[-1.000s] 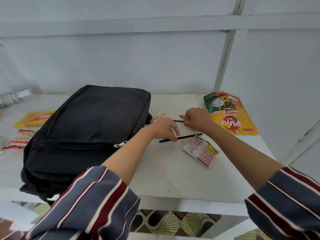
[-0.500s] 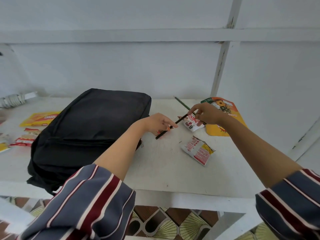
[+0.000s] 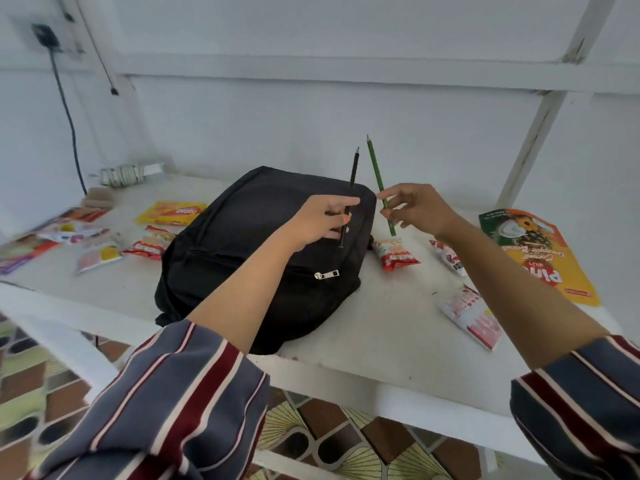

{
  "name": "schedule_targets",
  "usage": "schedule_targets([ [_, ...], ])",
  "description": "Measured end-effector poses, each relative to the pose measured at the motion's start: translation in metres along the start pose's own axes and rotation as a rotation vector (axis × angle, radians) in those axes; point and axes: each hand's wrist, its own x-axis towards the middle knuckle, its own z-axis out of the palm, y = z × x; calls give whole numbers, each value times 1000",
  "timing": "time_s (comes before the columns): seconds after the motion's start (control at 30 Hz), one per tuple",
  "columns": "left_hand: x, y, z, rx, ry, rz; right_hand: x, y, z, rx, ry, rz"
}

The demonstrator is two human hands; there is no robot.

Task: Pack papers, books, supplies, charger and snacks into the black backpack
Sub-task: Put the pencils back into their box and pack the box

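Black pencil [image 3: 352, 174] was pinched upright in the left hand [image 3: 325, 220], green pencil [image 3: 375, 168] in the right hand [image 3: 415, 209], by the black backpack [image 3: 242, 237] laid on the tabletop [image 3: 381, 323]. Fingertip pinches only, so one could've been dropped once the zip was tackled.

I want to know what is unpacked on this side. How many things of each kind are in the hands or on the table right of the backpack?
Pencils: 2, a black pencil in the left hand, a green pencil in the right hand
Small snack packets: 3
Large snack bag: 1
Total: 6
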Motion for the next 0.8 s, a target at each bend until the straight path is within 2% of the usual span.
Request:
schedule_targets([
  [0.1, -9, -4, -44, -32, 93, 34, 21, -30, 31, 80, 8, -36],
  [0.23, -23, -18, -108, -13, 166, 37, 51, -71, 82, 159, -70, -57],
  [0.57, -85, -96, -263, 66, 317, -63, 121, -164, 265, 132, -295, -121],
  [0.8, -102, -157, -354, 110, 404, -164, 175, -195, 375, 121, -435, -111],
])
